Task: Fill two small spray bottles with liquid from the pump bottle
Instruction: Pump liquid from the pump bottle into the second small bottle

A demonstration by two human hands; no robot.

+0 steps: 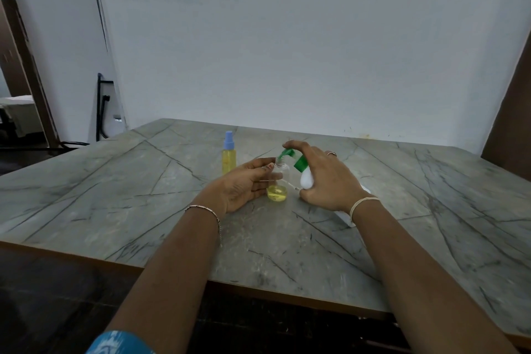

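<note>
Left hand [244,184] grips the open small bottle [278,190] mid-tabletop [115,181], shallow yellow liquid inside. Right hand [324,178] clasps the tilted pump bottle [307,179], nozzle over it. Full capped bottle [229,158] stands at ten o'clock.

Table [115,181] bare left, right, near; capped bottle [229,156] and both hands [244,184] [324,178] crowd far centre.
</note>
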